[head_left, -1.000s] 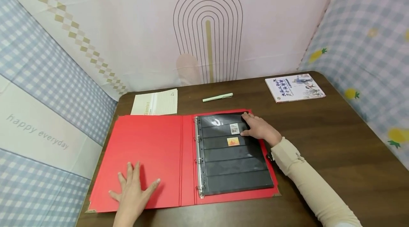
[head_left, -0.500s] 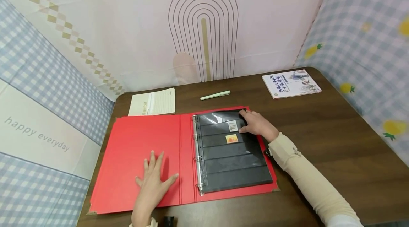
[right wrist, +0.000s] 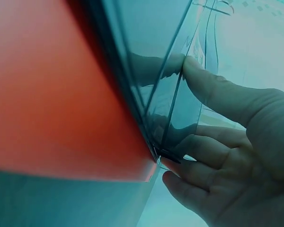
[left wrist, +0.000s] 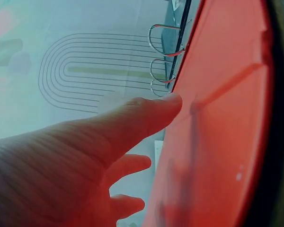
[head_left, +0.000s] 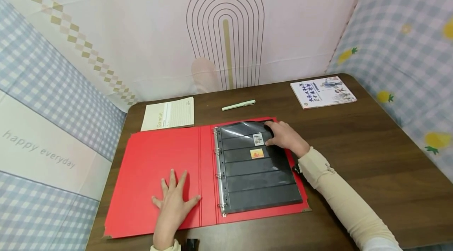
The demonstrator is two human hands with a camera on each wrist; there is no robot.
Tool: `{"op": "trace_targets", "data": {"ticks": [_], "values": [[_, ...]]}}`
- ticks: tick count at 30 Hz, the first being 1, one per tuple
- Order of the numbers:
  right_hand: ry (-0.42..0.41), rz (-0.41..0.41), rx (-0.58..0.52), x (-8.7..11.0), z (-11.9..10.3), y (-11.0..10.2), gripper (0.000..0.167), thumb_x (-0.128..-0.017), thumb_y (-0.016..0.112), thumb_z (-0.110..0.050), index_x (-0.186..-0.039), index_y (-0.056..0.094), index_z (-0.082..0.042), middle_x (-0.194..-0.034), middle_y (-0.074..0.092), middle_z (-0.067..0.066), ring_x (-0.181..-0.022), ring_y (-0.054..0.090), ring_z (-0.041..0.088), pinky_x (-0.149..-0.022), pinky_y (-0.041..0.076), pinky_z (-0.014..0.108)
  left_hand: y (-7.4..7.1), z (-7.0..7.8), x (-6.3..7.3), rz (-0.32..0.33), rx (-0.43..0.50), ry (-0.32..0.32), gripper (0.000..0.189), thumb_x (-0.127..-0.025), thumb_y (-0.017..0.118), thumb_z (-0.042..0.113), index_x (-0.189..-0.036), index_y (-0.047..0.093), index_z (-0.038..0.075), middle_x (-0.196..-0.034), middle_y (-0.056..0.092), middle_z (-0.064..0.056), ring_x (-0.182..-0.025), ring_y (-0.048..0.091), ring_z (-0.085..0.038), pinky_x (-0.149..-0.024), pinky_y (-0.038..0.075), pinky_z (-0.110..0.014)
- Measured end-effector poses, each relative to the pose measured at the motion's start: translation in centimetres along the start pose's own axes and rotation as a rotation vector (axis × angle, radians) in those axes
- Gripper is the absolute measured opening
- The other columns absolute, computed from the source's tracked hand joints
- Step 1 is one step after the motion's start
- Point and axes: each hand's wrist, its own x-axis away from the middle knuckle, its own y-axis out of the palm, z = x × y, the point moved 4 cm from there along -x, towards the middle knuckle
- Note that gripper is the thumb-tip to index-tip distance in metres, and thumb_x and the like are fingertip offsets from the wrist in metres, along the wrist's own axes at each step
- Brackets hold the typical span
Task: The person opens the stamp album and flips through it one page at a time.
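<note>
A red ring binder (head_left: 148, 152) lies open on the table. Its metal rings (head_left: 218, 175) hold black stamp pages (head_left: 262, 180), and the top one bears a pale stamp (head_left: 258, 139) and a yellow-orange stamp (head_left: 256, 153) in its strips. My left hand (head_left: 173, 204) is spread over the bare inside cover, with the thumb near the spine. At the upper right corner of the pages, my right hand (head_left: 284, 137) pinches the top page. In the right wrist view the thumb (right wrist: 196, 71) presses its face while the other fingers are at the corner, partly hidden by it.
Behind the binder's left cover lies a cream notebook (head_left: 170, 112). A pale green pen (head_left: 238, 105) is beyond the pages, and a white illustrated book (head_left: 323, 92) sits at the table's back right. Fabric hangings (head_left: 152, 39) stand along the back and sides.
My left hand has slid right across the red cover towards the spine. The right hand stays at the page corner, where the page's top edge now bows up slightly.
</note>
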Motion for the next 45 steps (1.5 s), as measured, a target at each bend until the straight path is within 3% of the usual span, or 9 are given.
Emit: {"op": "trace_targets", "data": {"ticks": [9, 15, 19, 27, 33, 36, 42, 45], "values": [[-0.064, 0.077, -0.086, 0.1, -0.2, -0.8, 0.064, -0.080, 0.086, -0.012, -0.135, 0.059, 0.005, -0.129, 0.064, 0.025, -0.112, 0.058, 0.044, -0.097, 0.045, 0.055, 0.3, -0.2, -0.1, -0.004, 0.014, -0.002, 0.088, -0.078, 0.087, 0.033, -0.152, 0.046, 0.008, -0.162, 0.015, -0.033, -0.142, 0.006, -0.065, -0.091, 0.001, -0.091], [-0.087, 0.074, -0.140, 0.4, -0.1, -1.3, 0.062, -0.080, 0.085, -0.010, -0.133, 0.059, 0.006, -0.128, 0.064, 0.025, -0.109, 0.060, 0.038, -0.094, 0.047, 0.051, 0.6, -0.3, -0.1, -0.021, 0.012, -0.013, 0.084, -0.079, 0.087, 0.032, -0.150, 0.048, 0.007, -0.161, 0.017, -0.034, -0.142, 0.006, -0.065, -0.092, 0.002, -0.090], [-0.087, 0.042, -0.172, 0.8, 0.2, -1.6, 0.062, -0.083, 0.083, -0.011, -0.135, 0.056, 0.008, -0.129, 0.061, 0.029, -0.110, 0.060, 0.038, -0.094, 0.047, 0.051, 0.8, -0.2, -0.2, -0.033, 0.025, -0.013, 0.083, -0.080, 0.086, 0.032, -0.149, 0.049, 0.007, -0.161, 0.017, -0.034, -0.143, 0.004, -0.064, -0.093, 0.001, -0.090], [-0.127, -0.056, -0.277, 1.0, 0.5, -2.1, 0.068, -0.087, 0.079, -0.015, -0.140, 0.047, 0.012, -0.142, 0.051, 0.032, -0.135, 0.045, 0.046, -0.108, 0.037, 0.056, 1.0, -0.6, -0.1, -0.034, 0.050, -0.016, 0.090, -0.081, 0.085, 0.036, -0.154, 0.042, 0.006, -0.160, 0.016, -0.034, -0.142, 0.004, -0.065, -0.092, 0.000, -0.090], [-0.142, -0.134, -0.402, 1.1, 0.7, -1.9, 0.073, -0.081, 0.069, 0.005, -0.147, 0.039, 0.009, -0.150, 0.042, 0.029, -0.138, 0.039, 0.043, -0.110, 0.033, 0.057, 0.8, -0.7, -0.2, -0.040, 0.053, -0.010, 0.095, -0.082, 0.082, 0.040, -0.157, 0.034, 0.008, -0.161, 0.014, -0.034, -0.142, 0.003, -0.065, -0.093, 0.000, -0.090], [-0.161, -0.112, -0.450, 1.5, 0.7, -1.8, 0.080, -0.078, 0.064, 0.011, -0.151, 0.033, 0.009, -0.155, 0.034, 0.030, -0.143, 0.031, 0.043, -0.111, 0.030, 0.058, 0.9, -0.8, -0.2, -0.034, 0.059, -0.007, 0.096, -0.082, 0.081, 0.039, -0.158, 0.032, 0.008, -0.161, 0.014, -0.033, -0.143, 0.003, -0.064, -0.094, -0.001, -0.089], [-0.152, -0.025, -0.480, 2.6, 0.9, -1.3, 0.099, -0.076, 0.063, 0.013, -0.162, 0.015, -0.003, -0.165, 0.000, 0.029, -0.152, -0.002, 0.042, -0.113, 0.020, 0.062, 1.2, -0.7, -0.3, 0.001, 0.071, -0.010, 0.093, -0.083, 0.081, 0.036, -0.158, 0.033, 0.008, -0.162, 0.013, -0.033, -0.142, 0.004, -0.065, -0.094, -0.002, -0.089], [-0.130, 0.042, -0.465, 3.0, 0.9, -1.2, 0.105, -0.075, 0.064, 0.012, -0.162, 0.008, -0.003, -0.166, -0.001, 0.027, -0.152, 0.000, 0.042, -0.115, 0.018, 0.061, 1.2, -0.7, -0.2, 0.015, 0.080, -0.012, 0.090, -0.083, 0.081, 0.034, -0.157, 0.036, 0.008, -0.162, 0.014, -0.033, -0.142, 0.004, -0.065, -0.094, -0.003, -0.089]]}}
